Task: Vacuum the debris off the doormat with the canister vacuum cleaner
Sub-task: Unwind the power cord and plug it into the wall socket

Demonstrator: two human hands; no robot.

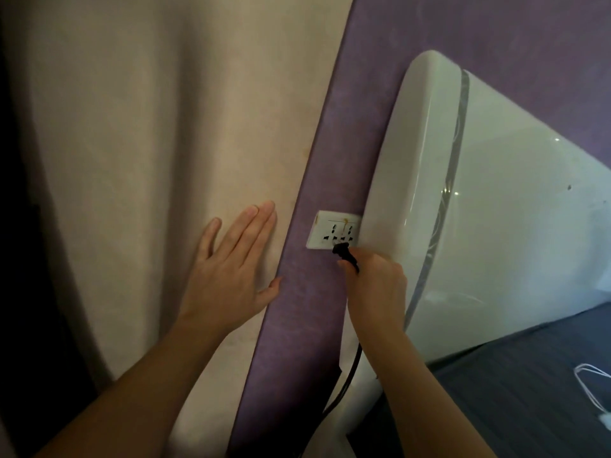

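A white wall socket (pixel 332 231) sits on a purple wall strip (pixel 317 292). My right hand (pixel 377 285) grips a black plug (pixel 345 254) whose tip is at the socket's lower edge. Its black cord (pixel 350 371) runs down under my wrist. My left hand (pixel 228 269) lies flat with straight fingers against the beige curtain (pixel 148 143) left of the strip. Neither the vacuum cleaner nor the doormat is in view.
A glossy white headboard (pixel 496 209) with a silver trim stands right of the socket. A dark grey bed surface (pixel 512 391) lies at lower right with a thin white cable (pixel 591 388) on it.
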